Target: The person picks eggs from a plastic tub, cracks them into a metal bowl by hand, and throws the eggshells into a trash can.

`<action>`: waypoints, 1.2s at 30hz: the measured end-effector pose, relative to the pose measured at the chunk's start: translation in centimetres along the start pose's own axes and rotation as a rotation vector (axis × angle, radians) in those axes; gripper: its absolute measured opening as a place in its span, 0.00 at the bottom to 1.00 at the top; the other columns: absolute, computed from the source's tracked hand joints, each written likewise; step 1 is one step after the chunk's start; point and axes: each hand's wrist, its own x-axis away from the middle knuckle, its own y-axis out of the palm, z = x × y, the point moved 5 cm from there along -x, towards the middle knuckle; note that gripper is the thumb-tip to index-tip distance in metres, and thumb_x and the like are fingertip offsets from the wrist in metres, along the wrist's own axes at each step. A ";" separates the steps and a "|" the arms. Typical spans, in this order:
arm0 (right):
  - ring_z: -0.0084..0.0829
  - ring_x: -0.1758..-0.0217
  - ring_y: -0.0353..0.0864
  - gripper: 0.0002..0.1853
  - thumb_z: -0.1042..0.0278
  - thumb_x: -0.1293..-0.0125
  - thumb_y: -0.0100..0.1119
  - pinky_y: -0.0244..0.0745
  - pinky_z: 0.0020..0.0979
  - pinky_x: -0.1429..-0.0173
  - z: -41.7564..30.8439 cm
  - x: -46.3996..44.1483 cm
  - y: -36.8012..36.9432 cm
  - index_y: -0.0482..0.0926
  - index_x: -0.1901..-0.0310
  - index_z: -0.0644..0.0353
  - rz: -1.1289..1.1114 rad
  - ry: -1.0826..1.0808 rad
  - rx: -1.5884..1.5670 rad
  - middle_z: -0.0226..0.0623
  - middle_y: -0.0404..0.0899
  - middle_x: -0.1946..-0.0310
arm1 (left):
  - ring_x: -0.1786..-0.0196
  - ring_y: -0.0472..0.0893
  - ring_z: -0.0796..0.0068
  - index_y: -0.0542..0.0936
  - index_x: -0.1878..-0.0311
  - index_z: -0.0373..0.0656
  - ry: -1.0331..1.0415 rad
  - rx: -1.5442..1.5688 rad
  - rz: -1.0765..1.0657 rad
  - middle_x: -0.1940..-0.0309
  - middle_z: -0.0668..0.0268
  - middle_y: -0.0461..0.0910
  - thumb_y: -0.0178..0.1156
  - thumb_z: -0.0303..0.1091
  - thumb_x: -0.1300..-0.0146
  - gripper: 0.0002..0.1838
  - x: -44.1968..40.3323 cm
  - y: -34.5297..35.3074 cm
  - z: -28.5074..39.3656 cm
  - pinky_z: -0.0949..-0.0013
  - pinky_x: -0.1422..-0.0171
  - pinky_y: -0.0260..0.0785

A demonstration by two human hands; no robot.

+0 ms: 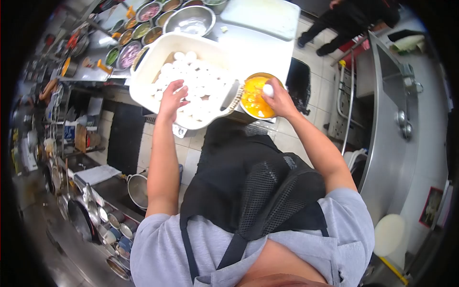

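The worktable is occupying the upper middle of the frame, its pale top showing beyond the containers. The white plastic tub is sitting at the table's near side, left of frame center, and is holding a loose layer of white-shelled eggs; the support under the tub is largely hidden. The mixing bowl is standing just beside the tub's right end, right of frame center, and is containing a yellow mass of cracked egg.

The left hand is hovering at the tub's lower left, over the eggs. Its fingers are spreading apart and no egg is showing between them; whether a fingertip is touching a shell cannot be determined.

The right hand is reaching over the bowl's right side from the lower right, and is gripping a single held egg between thumb and fingers.

Governing relation: the held egg is lying within the bowl's outline, right of its middle, with the right hand nearer and the left hand well apart across the tub. The egg's long axis is appearing to run up and down the frame, subject to foreshortening. Its clearance above the yellow mass cannot be judged.
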 end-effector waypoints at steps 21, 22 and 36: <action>0.57 0.51 0.85 0.25 0.48 0.28 0.62 0.79 0.50 0.48 -4.2 0.1 -3.0 0.70 0.42 0.57 0.092 0.082 0.190 0.56 0.84 0.54 | 0.33 0.72 0.43 0.71 0.30 0.53 0.152 -1.342 -0.010 0.38 0.46 0.74 0.73 0.42 0.44 0.38 -9.3 2.3 -2.8 0.44 0.31 0.68; 0.57 0.51 0.85 0.25 0.48 0.28 0.62 0.79 0.50 0.48 -3.4 0.2 -3.0 0.70 0.42 0.57 0.099 0.090 0.188 0.56 0.84 0.54 | 0.34 0.73 0.37 0.70 0.30 0.55 0.130 -1.299 -0.007 0.37 0.46 0.73 0.74 0.40 0.44 0.38 -9.0 2.4 -2.6 0.43 0.32 0.70; 0.45 0.45 0.82 0.30 0.59 0.29 0.64 0.81 0.39 0.44 5.8 0.0 -10.2 0.66 0.30 0.58 0.428 0.190 -0.148 0.49 0.77 0.41 | 0.61 0.86 0.61 0.72 0.30 0.51 0.016 -0.805 -0.050 0.58 0.55 0.84 0.71 0.33 0.47 0.37 -6.3 1.3 1.7 0.63 0.68 0.82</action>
